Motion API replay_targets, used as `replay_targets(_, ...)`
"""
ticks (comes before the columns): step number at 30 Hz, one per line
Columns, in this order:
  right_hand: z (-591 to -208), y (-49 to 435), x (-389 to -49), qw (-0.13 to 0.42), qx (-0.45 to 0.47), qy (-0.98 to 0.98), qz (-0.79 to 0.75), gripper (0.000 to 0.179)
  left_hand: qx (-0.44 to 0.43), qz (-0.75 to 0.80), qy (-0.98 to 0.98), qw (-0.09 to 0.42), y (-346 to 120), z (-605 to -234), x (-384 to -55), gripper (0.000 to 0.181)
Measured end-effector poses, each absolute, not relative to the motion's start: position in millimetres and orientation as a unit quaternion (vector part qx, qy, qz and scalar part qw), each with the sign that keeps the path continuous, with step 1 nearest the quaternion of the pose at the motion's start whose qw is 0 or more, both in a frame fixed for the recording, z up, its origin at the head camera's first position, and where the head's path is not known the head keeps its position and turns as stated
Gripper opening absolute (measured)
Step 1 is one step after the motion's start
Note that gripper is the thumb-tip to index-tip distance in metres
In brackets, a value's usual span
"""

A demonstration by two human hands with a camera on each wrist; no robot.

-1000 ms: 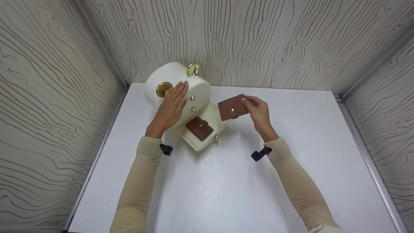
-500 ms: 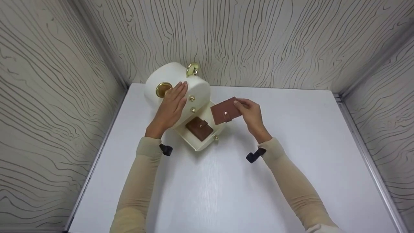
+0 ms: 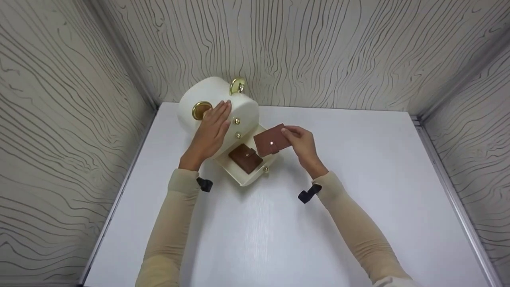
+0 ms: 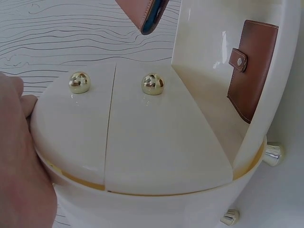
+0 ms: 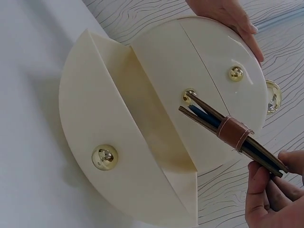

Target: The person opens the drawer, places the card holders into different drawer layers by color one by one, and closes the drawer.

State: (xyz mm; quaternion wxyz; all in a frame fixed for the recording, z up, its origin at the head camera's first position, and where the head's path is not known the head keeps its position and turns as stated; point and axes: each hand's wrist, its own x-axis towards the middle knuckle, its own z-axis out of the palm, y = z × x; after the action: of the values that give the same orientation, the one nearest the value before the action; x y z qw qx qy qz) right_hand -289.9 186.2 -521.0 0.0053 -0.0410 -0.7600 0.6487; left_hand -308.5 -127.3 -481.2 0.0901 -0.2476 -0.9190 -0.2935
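A cream, round-sided box (image 3: 215, 87) with gold knobs stands at the back left. One of its drawers (image 3: 239, 179) is swung out towards the front. Inside that drawer lies a dark brown card wallet (image 3: 245, 158) with a snap strap. My left hand (image 3: 209, 133) rests on the box with straight fingers, close to a gold-rimmed round fitting. Between thumb and fingers my right hand (image 3: 303, 145) pinches a reddish-brown card wallet (image 3: 272, 140) by its right end. It hangs above the drawer's right side; the right wrist view shows this wallet (image 5: 232, 133) edge-on, its strap fastened.
The box stands on a white table (image 3: 255, 239). Behind it rises a wall (image 3: 303, 56) with a wood-grain pattern, and similar walls flank both sides. A gold ring-shaped part (image 3: 238, 85) sticks up at the back of the box.
My right hand has carried the reddish-brown card wallet leftwards and slightly towards me, over the drawer. My left hand, the box and the dark brown wallet have stayed where they were.
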Motion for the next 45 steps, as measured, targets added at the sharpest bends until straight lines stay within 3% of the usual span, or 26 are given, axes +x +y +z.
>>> replay_targets(36,-550.9,147.6,-285.4,-0.045,-0.021,-0.78,0.624,0.036,-0.248,-0.294,-0.918,0.096,-128.0,-483.1,-307.9,0.057)
replay_targets(45,-557.5,144.7,-288.1,-0.036,0.006,-0.807,0.589,0.035,-0.249,-0.294,-0.918,0.097,-127.7,-482.4,-307.3,0.057)
